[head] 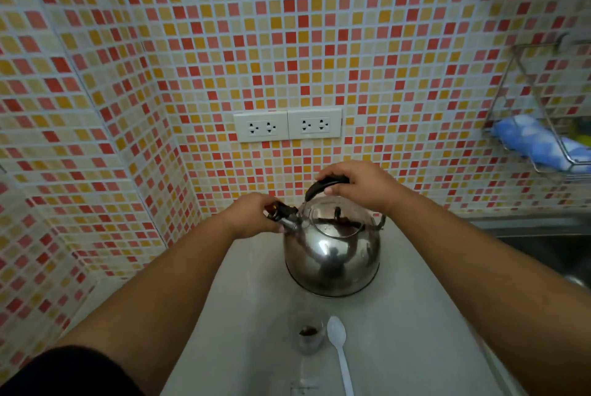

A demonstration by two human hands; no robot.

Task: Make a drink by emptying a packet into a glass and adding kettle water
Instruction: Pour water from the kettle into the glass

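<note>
My right hand (358, 186) closes around the kettle (332, 251) handle; my left (256, 213) pinches its spout cap. Best opened fully before tilting toward the glass (309, 336).

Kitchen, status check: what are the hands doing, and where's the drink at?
Right hand gripping kettle handle; left hand on spout cap. Glass holds brown powder, no water yet. White spoon beside glass; pour path clear.

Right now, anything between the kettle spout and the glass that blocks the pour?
Nothing visible does. The counter between the kettle and the glass is bare. The white spoon lies beside the glass, to its right. The left hand is at the spout cap; the right hand grips the handle.
</note>
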